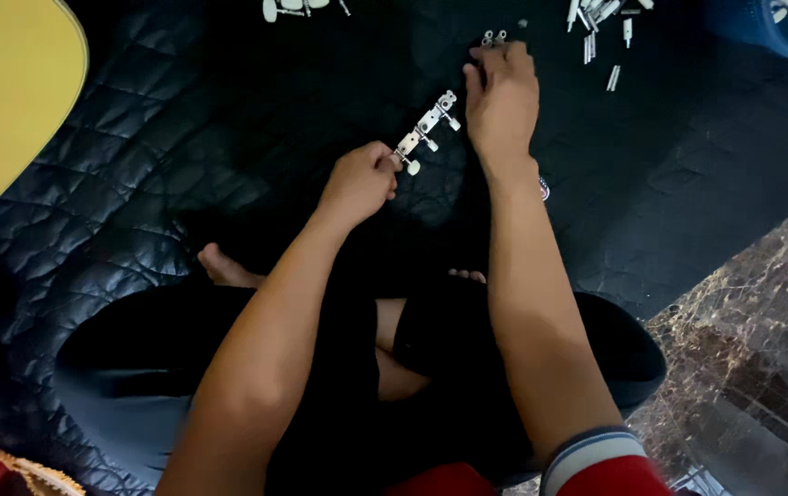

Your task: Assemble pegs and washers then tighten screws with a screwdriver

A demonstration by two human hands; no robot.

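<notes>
Head view. Left hand (pixel 360 180) was closed round the lower end of a metal strip with white knobs (pixel 427 129), held tilted above a black quilted mat (pixel 136 184). Right hand (pixel 502 92), fingers curled down, touched small metal parts (pixel 493 38). Loose white pins (pixel 596 28) lay near the mat's far edge; bare mat lay to the left; marble floor (pixel 752 321) lay to the right.

Black quilted mat (pixel 164 174) over brown marble floor (pixel 752 321); small white metal parts (pixel 596 28) scattered far right, more (pixel 297 7) far centre.
</notes>
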